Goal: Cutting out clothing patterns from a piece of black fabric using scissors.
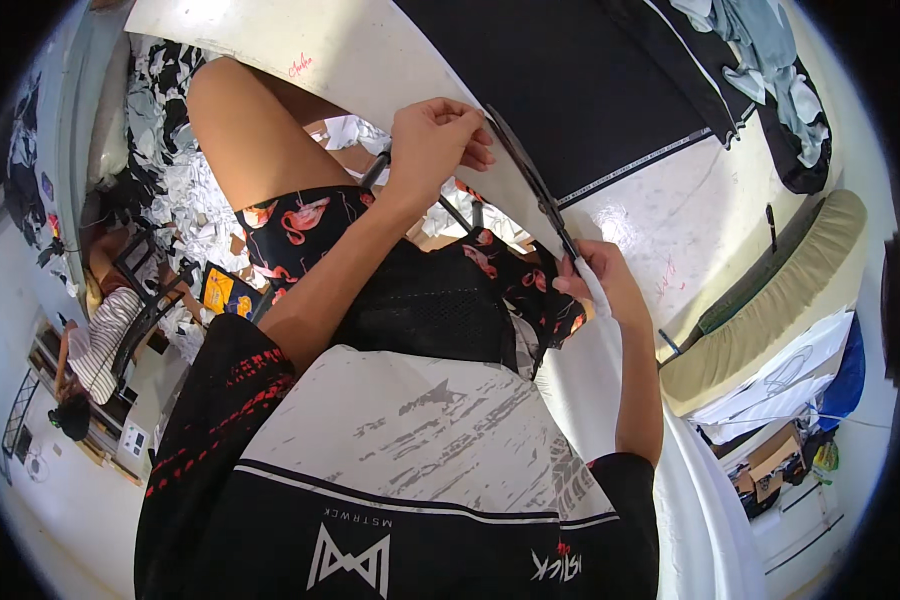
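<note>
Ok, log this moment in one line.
left hand: at upper end of dark narrow piece; right hand: gripping its lower end; black fabric: on white table

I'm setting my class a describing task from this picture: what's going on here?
At a white table, a seated person's right hand grips a long dark tool, apparently scissors. The left hand is by its far tip, perhaps touching it. Black fabric lies on the table; pale and dark scraps are heaped off to the left. In the background is another person in a striped top.
</note>
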A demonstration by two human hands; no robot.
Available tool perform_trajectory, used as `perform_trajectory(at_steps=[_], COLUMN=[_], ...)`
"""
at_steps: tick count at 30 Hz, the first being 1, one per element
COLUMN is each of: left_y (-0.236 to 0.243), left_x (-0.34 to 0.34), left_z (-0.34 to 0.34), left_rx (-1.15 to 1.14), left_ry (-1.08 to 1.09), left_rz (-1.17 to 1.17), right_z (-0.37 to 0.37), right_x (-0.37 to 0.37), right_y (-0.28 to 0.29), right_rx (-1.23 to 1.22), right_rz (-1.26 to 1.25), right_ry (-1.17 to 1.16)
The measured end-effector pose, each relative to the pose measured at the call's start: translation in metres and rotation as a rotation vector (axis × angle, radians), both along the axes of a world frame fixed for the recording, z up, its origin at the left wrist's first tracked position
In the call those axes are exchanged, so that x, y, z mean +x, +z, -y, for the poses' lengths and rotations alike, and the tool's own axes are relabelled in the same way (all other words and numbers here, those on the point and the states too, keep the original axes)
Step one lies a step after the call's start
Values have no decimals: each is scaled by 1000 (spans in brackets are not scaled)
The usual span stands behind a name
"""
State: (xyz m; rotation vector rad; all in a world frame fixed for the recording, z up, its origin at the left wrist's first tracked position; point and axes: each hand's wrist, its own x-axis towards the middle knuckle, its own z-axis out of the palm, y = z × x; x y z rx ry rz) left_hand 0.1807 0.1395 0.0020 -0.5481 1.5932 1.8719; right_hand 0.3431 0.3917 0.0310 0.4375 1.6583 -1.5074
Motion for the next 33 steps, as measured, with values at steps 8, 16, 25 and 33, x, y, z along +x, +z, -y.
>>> perform_trajectory(at_steps=[8,16,25,33], left_y=[-2,13,5,2], left_x=[1,-2,-1,-1], left_z=[2,0,0,2], left_rx=[6,-11,-22,2], left_ry=[-9,63,71,70], left_rz=[-8,101,32,6], right_z=[1,1,-1,2], right_x=[2,1,2,-4], right_y=[-1,1,0,1], right_rx=[-12,2,9,-16], right_rz=[24,68,45,46], right_ry=[-33,-38,-23,-17])
